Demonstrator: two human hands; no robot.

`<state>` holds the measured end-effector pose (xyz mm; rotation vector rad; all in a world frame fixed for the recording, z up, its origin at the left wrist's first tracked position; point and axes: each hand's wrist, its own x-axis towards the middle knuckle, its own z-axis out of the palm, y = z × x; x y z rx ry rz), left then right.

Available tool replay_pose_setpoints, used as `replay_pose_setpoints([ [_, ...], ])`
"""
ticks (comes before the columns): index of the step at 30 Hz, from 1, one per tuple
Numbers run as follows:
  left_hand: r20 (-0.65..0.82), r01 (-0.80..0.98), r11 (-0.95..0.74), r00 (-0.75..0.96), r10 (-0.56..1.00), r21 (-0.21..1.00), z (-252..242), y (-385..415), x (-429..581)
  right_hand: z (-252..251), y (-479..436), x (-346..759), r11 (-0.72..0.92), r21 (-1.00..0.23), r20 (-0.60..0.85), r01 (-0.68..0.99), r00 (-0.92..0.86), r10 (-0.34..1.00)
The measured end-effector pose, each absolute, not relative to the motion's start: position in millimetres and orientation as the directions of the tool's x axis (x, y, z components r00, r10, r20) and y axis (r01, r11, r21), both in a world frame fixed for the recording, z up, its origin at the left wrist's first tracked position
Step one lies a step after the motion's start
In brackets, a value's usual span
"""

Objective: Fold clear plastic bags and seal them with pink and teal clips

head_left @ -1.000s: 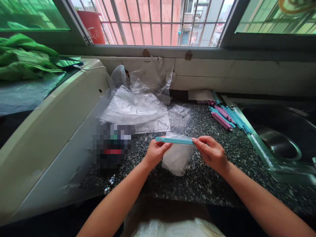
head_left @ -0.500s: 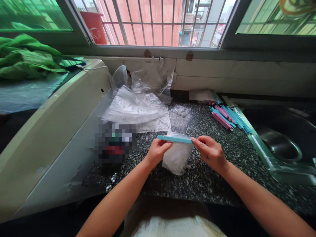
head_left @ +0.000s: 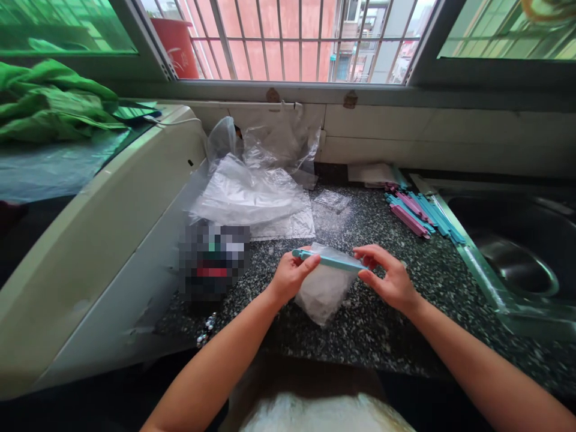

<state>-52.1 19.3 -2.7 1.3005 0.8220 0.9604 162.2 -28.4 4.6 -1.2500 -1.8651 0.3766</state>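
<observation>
Where speckled granite countertop borders the sink on its left, the left hand has fingers clamped on a blue bag-sealing clip across a clear plastic bag; the right hand holds its index finger apart, its remaining grip unclear. A barred window lies beyond the sink, leftward.

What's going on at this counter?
A person's left hand grips one end of a blue clip that lies across a clear plastic bag, near its top. The right hand is at the clip's other end, thumb and fingers apart. Whether the clip is fastened can't be told. More blue and pink clips lie beside the sink.
</observation>
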Motion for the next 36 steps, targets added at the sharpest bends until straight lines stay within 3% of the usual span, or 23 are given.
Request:
replay_pose_setpoints([
  [4,0.058,-0.053,-0.038,0.457,0.888,0.998,1.8,18.4,-52.3,7.9,-27.6,161.5,0.330,-0.759,0.270,0.561,-0.191,0.944],
  [12,0.149,-0.089,-0.125,0.346,0.926,0.988,9.7,19.6,-54.3,5.0,-26.3,162.0,0.344,-0.744,0.319,0.573,-0.149,0.936],
  [27,0.169,-0.069,-0.155,0.313,0.935,0.986,11.5,20.7,-54.2,6.9,-27.3,160.8,0.353,-0.734,0.331,0.581,-0.149,0.932],
  [31,0.092,-0.090,-0.064,0.360,0.928,0.994,9.1,22.7,-53.6,9.3,-28.2,160.3,0.310,-0.782,0.296,0.541,-0.116,0.948],
  [36,-0.159,0.061,0.155,0.626,0.763,0.986,0.5,23.0,-54.1,12.4,-27.1,167.1,0.238,-0.863,0.263,0.445,-0.007,0.965],
])
